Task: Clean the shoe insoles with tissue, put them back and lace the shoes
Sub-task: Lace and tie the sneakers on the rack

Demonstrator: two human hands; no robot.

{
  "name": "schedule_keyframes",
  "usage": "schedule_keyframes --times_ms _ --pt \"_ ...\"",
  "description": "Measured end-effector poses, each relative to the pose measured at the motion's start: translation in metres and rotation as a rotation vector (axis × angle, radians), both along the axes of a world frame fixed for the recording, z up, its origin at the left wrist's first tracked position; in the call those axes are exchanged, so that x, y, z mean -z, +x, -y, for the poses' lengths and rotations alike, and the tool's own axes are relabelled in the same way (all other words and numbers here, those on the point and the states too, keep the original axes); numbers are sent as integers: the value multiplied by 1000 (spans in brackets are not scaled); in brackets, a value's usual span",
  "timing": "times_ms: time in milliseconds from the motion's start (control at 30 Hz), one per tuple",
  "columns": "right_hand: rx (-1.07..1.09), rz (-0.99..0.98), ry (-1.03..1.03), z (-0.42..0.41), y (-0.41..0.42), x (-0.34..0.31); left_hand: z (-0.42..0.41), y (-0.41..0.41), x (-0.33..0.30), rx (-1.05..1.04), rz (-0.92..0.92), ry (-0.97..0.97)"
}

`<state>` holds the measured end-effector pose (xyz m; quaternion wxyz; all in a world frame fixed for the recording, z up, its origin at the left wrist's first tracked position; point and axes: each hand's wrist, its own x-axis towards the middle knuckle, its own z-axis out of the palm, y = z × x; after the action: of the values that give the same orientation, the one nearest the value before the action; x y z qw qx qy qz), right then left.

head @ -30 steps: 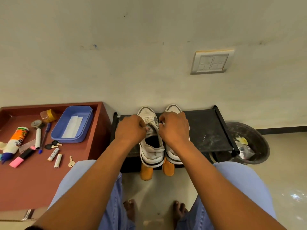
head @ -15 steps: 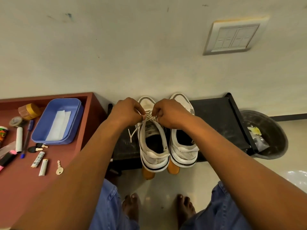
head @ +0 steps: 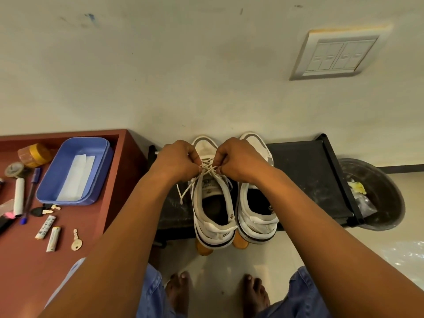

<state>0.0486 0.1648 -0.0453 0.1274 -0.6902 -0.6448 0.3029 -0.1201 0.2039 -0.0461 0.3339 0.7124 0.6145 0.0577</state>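
Two white sneakers stand side by side on a black rack point(head: 305, 180), toes to the wall. Over the left shoe point(head: 212, 216), my left hand point(head: 177, 160) and my right hand point(head: 238, 157) each pinch the white lace point(head: 207, 167) above the tongue. A loose lace end point(head: 183, 192) hangs down the shoe's left side. The right shoe point(head: 255, 216) sits untouched, its dark inside showing. White tissue point(head: 76, 177) lies in a blue tray point(head: 101, 171) on the red-brown table at left.
The red-brown table point(head: 96, 230) holds tape rolls point(head: 34, 154), pens, markers, a key point(head: 76, 243) and small tubes. A dark bin point(head: 380, 193) with scraps stands right of the rack. A switch plate point(head: 337, 55) is on the wall. My bare feet rest on the tiled floor.
My hands moved from the middle of the shoe up toward the toe end, and now pull the lace tight between them. The view has shifted closer and to the left.
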Motion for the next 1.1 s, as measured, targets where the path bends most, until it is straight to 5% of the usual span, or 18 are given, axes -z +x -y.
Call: schedule_keyframes --times_ms 667,1100 --pt "-84 -20 -7 -4 -1 -9 -3 -2 3 -7 107 -78" --pt "-66 134 -76 -2 7 -1 -1 -8 -10 59 -21 -208"
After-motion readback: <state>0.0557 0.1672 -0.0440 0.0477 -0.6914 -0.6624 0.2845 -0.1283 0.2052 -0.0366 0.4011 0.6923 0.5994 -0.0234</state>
